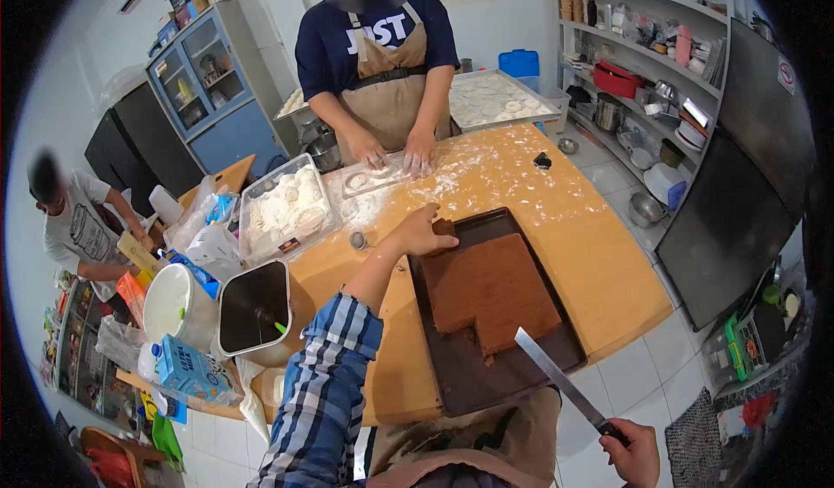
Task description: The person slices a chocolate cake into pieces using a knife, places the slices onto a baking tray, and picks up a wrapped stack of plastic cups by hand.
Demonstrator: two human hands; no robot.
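- Holding the knife (560,379), the right hand (633,455) sat nearest, off the desk's near edge; grip clamped on the dark handle, blade slanting up and left, tip close to the cake's near side but apart from it.
- Dark baking tray (447,368) lay on the wooden desk (608,288), brown cake (491,288) inside it; near left corner of the cake was notched out, crumbs beside the notch.
- Left hand (424,232) reached to the tray's far left corner, fingers touching a small brown piece (444,227); cannot tell if that grip was closed on it.
- Left of the plaid sleeve (321,375) stood a blue carton (191,371), a metal container (298,310) with dark insides and a white bucket (207,314).
- Clear tub (314,234) of floury white pieces sat further up the desk, flour scattered to its right.
- Across the desk, a co-worker in an apron (382,123) had both hands at a shallow floury container (391,187).
- Behind: large tray of pale rounds (508,126), blue cabinet (230,136), loaded shelves (638,35); another person (82,227) far left.
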